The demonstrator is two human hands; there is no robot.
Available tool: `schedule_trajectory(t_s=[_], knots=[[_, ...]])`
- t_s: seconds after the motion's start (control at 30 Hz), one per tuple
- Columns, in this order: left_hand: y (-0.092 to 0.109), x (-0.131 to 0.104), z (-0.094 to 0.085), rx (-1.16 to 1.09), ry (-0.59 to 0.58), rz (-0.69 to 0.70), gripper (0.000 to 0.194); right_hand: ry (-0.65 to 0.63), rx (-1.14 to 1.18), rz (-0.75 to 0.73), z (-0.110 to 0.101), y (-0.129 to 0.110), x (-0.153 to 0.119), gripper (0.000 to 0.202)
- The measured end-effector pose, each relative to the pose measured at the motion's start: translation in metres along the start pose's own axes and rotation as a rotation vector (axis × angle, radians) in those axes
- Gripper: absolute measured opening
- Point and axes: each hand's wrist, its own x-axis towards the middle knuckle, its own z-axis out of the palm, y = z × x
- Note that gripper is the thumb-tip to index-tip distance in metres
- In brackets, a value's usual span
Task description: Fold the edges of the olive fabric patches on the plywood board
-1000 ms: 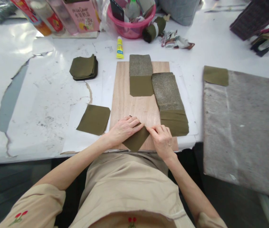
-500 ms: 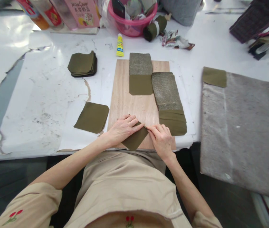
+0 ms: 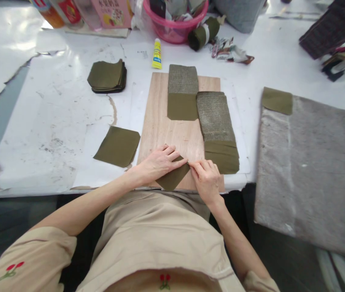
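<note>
Olive cloth piece (image 3: 172, 180), set cornerwise, lies on the white table (image 3: 53, 109), at the near end of the wooden board (image 3: 184, 136), and from my end of the feed the newest change is there. Broadly, the scene has slid a little in my picture (I judge the head camera moved, not the table). The grey-and-olive stack (image 3: 216, 113) to the right and the loose olive piece (image 3: 117, 146) to the left keep their places. The left hand (image 3: 160, 164) lies flat across the cloth, pinning it; the right hand (image 3: 206, 178) seems to have its fingertips pinched on the cloth's right corner. Smallest of all, the left hand's tip now reaches nearer the right fingertips than in the last frame, hiding more of the edge between. I read that as continued work on one corner; whether it is folded, I cannot tell.
</note>
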Motion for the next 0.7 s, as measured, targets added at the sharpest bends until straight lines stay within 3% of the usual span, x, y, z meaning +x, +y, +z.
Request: schedule_trajectory(t_s=[0.7], knots=[[0.003,0.0002,0.0054,-0.058,0.024,0.001,0.042,-0.009,-0.051,0.002,-0.0039,0.0015,-0.0055,0.021]])
